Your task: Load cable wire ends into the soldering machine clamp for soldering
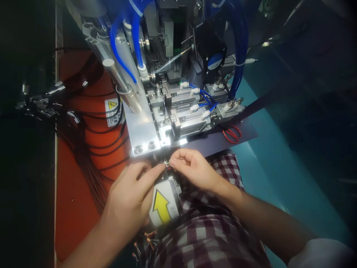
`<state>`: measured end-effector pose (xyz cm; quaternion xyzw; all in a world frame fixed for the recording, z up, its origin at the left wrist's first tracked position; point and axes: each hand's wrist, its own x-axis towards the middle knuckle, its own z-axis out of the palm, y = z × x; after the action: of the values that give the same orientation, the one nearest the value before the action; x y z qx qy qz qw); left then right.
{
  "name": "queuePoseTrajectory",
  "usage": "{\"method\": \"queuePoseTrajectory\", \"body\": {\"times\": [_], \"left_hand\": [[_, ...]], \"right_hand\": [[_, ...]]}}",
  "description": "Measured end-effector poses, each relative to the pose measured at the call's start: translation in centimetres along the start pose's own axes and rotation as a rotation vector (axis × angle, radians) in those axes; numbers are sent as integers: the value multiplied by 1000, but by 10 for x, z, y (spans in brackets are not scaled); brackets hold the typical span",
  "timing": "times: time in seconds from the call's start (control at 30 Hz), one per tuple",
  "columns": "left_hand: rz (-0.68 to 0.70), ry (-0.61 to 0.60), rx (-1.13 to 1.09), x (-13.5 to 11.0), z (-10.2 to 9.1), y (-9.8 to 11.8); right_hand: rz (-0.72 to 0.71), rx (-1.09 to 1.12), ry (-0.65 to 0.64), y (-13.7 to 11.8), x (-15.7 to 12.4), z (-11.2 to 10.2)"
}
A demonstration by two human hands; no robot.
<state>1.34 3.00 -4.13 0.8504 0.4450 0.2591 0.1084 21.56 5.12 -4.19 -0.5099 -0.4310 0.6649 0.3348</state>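
Note:
My left hand (129,195) is closed, its thumb stretched toward a small bunch of thin wires (166,163) with white and red strands. From the other side, my right hand (193,167) pinches at the same wires with thumb and forefinger. Both sets of fingertips meet just in front of the machine's metal plate (142,130). Below them is a white block with a yellow arrow (161,206), partly covered by my left hand. The cable that the wires belong to is hidden.
Black cables with metal plugs (47,100) lie across the orange surface (75,178) at left. Stripped cable ends (150,238) hang near my lap. Pneumatic cylinders (192,123) with blue hoses (238,44) stand ahead. Red-handled scissors (232,134) lie at right.

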Motion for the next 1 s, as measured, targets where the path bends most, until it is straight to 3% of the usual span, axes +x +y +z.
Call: {"method": "queuePoseTrajectory", "body": {"times": [0.27,0.53,0.83,1.0], "left_hand": [[-46,1,-30,0,0,-1],[8,-26,23,6,-4,2],[-11,-43,36,-3,2,0],[-2,-36,28,-1,0,1]], "right_hand": [[1,-47,1,-1,-1,-1],[-29,-89,7,3,-1,-1],[-129,-193,101,9,-3,4],[-57,-117,102,7,-3,6]]}}
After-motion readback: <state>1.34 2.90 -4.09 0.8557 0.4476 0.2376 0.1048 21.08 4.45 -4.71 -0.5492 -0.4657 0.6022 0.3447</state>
